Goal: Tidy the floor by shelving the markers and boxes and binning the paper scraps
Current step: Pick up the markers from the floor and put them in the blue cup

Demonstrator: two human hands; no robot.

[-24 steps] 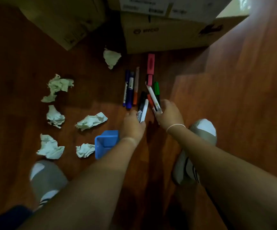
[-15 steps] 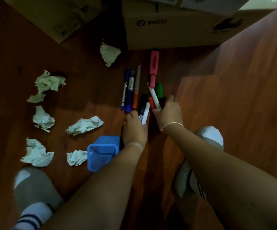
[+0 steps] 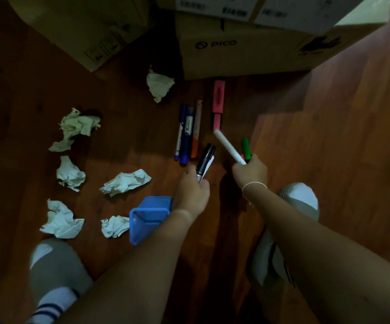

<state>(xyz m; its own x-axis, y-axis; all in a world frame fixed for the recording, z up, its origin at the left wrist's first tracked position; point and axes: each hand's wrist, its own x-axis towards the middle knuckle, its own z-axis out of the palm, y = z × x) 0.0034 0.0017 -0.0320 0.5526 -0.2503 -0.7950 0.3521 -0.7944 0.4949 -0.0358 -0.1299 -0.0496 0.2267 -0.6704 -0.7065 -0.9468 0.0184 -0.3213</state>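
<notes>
I count six paper scraps on the floor: one (image 3: 160,84) near the boxes, and five on the left (image 3: 77,127) (image 3: 70,174) (image 3: 126,182) (image 3: 60,220) (image 3: 115,226). Four markers lie on the floor: two blue (image 3: 179,134) (image 3: 187,136), one orange (image 3: 196,129), one pink (image 3: 218,105). My left hand (image 3: 192,190) grips a black marker (image 3: 205,160) and a white one behind it; my right hand (image 3: 251,171) grips a white (image 3: 229,146), a green (image 3: 245,148) and a red-tipped one. One blue holder (image 3: 149,218). At least two boxes (image 3: 236,54) (image 3: 84,31).

Wooden floor (image 3: 352,136); markers (image 3: 187,134), paper scraps (image 3: 126,182), boxes (image 3: 236,52) on it
</notes>
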